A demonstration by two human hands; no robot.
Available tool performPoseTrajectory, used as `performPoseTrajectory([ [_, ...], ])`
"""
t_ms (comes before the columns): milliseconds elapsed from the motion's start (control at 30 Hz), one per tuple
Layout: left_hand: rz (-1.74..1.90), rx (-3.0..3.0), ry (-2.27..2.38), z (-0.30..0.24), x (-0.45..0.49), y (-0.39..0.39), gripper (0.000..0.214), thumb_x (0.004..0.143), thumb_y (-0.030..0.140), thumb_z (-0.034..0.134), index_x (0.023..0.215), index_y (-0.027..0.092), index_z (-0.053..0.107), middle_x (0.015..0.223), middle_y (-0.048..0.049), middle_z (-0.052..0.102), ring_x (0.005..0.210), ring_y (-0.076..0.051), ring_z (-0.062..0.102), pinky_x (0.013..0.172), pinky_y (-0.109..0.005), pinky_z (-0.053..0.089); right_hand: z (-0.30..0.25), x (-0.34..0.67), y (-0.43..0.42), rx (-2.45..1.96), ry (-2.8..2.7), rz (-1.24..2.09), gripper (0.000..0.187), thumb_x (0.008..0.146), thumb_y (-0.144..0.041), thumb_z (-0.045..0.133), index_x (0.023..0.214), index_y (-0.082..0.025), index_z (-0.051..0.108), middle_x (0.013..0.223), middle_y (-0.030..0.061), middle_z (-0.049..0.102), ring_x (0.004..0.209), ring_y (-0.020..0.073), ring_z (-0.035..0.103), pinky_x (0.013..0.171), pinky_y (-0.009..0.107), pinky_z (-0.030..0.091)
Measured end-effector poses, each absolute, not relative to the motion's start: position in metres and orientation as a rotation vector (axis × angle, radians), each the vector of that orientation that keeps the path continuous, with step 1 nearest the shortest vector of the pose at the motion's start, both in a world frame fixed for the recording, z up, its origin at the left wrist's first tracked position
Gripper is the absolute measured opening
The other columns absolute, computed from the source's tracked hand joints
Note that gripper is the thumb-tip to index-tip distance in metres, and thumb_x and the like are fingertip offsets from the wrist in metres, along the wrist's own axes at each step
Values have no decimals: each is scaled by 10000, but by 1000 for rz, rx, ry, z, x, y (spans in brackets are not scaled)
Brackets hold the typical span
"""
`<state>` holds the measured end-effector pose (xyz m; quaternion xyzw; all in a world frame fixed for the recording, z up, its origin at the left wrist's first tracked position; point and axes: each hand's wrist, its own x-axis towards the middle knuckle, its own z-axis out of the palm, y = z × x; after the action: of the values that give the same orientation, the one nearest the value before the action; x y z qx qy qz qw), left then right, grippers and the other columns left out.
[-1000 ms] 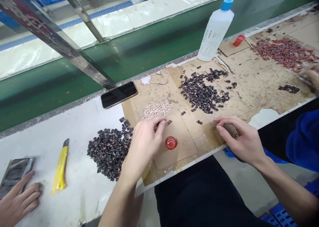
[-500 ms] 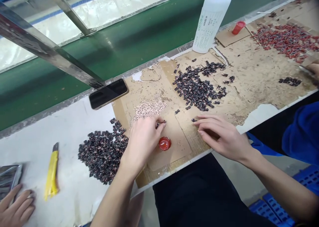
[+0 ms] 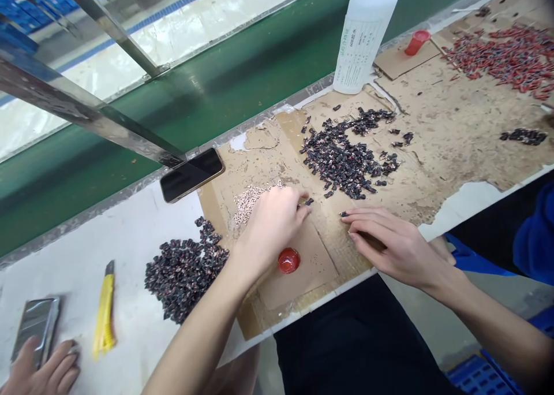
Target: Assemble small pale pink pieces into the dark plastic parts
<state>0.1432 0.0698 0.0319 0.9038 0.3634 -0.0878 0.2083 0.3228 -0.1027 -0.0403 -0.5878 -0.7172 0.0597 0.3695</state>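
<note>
My left hand (image 3: 272, 230) is curled on the brown cardboard sheet (image 3: 450, 129), its fingertips at a few small dark parts (image 3: 306, 202) and its heel partly covering a patch of pale tiny parts (image 3: 247, 203). A round red cap (image 3: 289, 261) sits just below that hand. My right hand (image 3: 392, 245) lies flat, with the index fingertip against a single dark part (image 3: 344, 213). Above both hands lies a large pile of dark parts (image 3: 341, 158).
Another dark pile (image 3: 184, 271) lies on the white bench, and red parts (image 3: 502, 57) lie at the far right. A white glue bottle (image 3: 361, 37), a phone (image 3: 191, 174), a yellow utility knife (image 3: 104, 311) and a co-worker's hand (image 3: 43, 369) are nearby.
My left hand has moved up and right, now over part of the pale patch and nearer the dark pile. My right hand has shifted left, and its fingers have straightened.
</note>
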Motion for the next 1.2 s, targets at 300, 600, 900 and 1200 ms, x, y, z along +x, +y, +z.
performPoseTrajectory([
  [300, -381, 2547, 1004, 31, 165, 72, 182, 962, 170, 589, 937, 176, 769, 901, -116, 785, 807, -287, 729, 727, -353, 502, -42, 330, -106, -1527, -1771, 227, 324, 931, -80, 651, 1190, -255, 738, 1147, 79, 815, 1121, 279, 776, 985, 487, 672],
  [600, -342, 2496, 984, 28, 166, 73, 194, 1006, 237, 572, 1013, 195, 761, 966, -92, 804, 872, -280, 737, 764, -347, 509, -44, 333, -106, -1519, -1767, 235, 279, 941, -67, 643, 1145, -244, 716, 1159, 86, 811, 1156, 272, 763, 1015, 490, 656],
  [900, -155, 2381, 1001, 42, 168, 85, 197, 991, 274, 649, 1110, 214, 795, 945, -43, 831, 839, -229, 761, 793, -316, 550, -41, 335, -103, -1518, -1778, 200, 235, 947, -87, 633, 1112, -228, 724, 1125, 94, 820, 1124, 278, 778, 984, 485, 661],
  [1200, -279, 2349, 1158, 58, 98, 67, 212, 990, 310, 678, 1163, 230, 772, 921, -46, 827, 854, -251, 776, 769, -352, 543, -40, 329, -84, -1507, -1747, 150, 187, 918, -103, 678, 1052, -231, 701, 1148, 90, 816, 1196, 313, 756, 1065, 532, 612],
])
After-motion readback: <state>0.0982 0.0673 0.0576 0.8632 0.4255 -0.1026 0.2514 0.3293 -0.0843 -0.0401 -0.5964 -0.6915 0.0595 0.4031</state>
